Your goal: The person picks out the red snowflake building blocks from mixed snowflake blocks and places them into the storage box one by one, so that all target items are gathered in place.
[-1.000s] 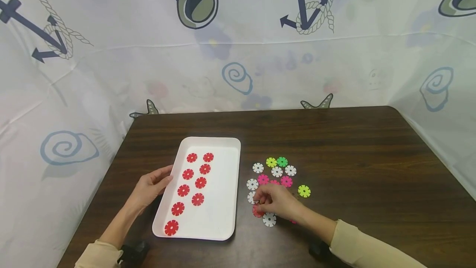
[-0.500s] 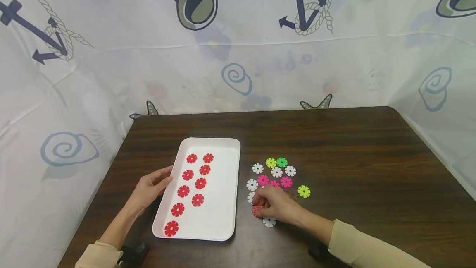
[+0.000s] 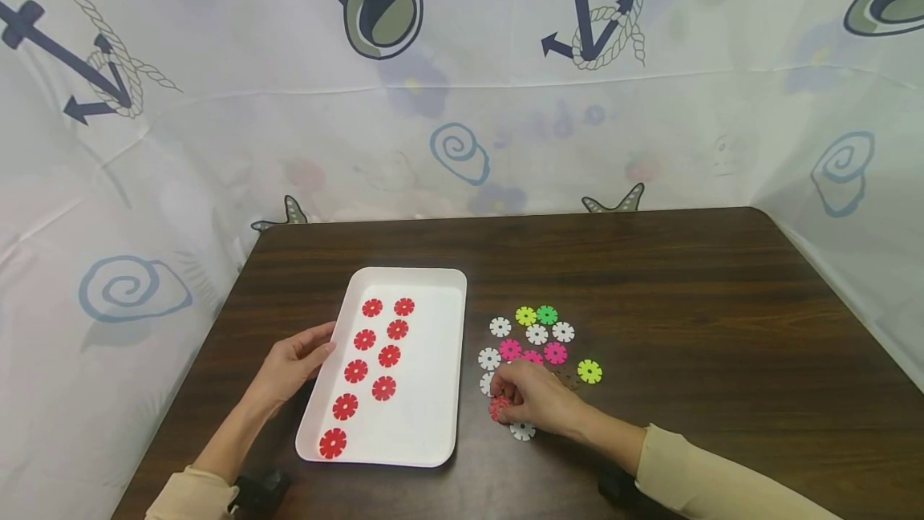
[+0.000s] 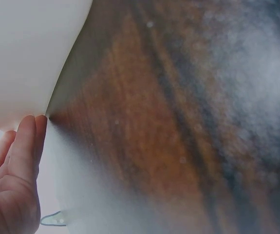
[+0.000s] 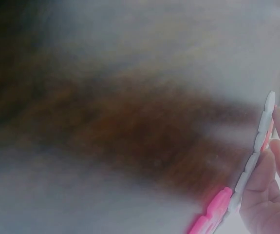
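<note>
In the head view my left hand [image 3: 291,363] touches the left rim of a white tray [image 3: 426,432]. In the left wrist view its fingers look fairly straight against the tray's side [image 4: 32,58]. Red notched plastic discs [image 3: 383,388] lie in two columns inside the tray. To the right of the tray, my right hand [image 3: 541,400] pinches another red notched disc [image 3: 499,408] between thumb and fingers, low over the table. The right wrist view shows white disc edges [image 5: 249,163] beside the fingers and a pink disc [image 5: 210,214] below.
Loose discs surround my right hand: white [image 3: 489,359], pink [image 3: 555,353], yellow [image 3: 589,371], green [image 3: 547,314] and a brown one [image 3: 567,378] partly hidden. They lie on a dark wooden table [image 3: 686,287]. A printed curtain [image 3: 505,143] hangs behind the table's far edge.
My right hand has shifted slightly left, its fingers around the red disc. My left hand and the tray discs stay as they were.
</note>
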`<action>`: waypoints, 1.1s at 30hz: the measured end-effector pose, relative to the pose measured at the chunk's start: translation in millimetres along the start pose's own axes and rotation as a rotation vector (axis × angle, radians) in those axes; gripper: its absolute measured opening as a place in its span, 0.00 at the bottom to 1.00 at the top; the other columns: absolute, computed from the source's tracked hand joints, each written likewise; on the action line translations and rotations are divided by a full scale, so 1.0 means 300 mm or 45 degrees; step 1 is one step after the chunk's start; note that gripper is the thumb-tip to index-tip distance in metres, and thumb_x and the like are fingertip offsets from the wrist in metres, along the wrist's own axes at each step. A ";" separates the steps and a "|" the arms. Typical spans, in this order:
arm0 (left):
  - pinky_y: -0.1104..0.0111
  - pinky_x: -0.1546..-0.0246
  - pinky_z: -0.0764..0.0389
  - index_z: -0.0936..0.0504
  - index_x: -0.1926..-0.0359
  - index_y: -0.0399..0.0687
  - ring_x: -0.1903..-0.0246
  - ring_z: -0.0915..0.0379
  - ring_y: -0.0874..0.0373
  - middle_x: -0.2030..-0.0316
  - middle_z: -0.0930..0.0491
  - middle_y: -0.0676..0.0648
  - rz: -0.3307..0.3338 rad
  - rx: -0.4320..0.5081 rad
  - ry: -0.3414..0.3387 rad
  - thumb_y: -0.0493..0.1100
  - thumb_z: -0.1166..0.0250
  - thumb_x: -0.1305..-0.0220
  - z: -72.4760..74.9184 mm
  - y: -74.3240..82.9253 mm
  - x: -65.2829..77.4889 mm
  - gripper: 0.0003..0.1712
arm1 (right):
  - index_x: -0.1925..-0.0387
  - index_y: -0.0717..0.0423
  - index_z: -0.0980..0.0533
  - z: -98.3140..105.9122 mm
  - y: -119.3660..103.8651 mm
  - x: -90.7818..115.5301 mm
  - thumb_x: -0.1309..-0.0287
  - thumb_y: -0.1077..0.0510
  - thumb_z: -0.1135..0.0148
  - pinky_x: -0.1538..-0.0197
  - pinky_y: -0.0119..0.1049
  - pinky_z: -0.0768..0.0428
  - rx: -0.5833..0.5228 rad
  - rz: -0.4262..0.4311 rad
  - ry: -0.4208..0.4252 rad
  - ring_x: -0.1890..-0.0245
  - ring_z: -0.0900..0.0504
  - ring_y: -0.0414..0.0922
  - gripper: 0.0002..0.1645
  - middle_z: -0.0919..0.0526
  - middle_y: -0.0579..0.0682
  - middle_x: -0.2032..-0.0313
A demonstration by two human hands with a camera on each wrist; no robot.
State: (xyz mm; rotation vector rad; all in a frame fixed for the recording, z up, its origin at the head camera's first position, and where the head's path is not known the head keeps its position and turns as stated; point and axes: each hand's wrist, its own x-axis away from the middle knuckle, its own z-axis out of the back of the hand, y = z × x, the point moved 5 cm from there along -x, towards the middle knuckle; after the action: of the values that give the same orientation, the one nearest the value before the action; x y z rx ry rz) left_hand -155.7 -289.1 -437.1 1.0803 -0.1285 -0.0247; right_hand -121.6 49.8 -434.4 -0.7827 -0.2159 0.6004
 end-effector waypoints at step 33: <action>0.62 0.52 0.20 0.37 0.34 0.36 0.51 0.22 0.45 0.42 0.28 0.32 0.000 0.004 -0.014 0.49 0.41 0.34 -0.002 -0.004 -0.001 0.33 | 0.73 0.53 0.25 -0.003 -0.010 0.005 0.57 0.63 0.27 0.73 0.25 0.30 0.059 0.006 -0.031 0.74 0.30 0.36 0.13 0.25 0.44 0.76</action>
State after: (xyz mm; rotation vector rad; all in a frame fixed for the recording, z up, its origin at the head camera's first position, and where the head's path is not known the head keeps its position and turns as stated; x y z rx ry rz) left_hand -155.9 -289.1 -438.4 1.0837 -0.1385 -0.0301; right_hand -118.8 48.4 -432.9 -0.7317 -0.2218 0.6180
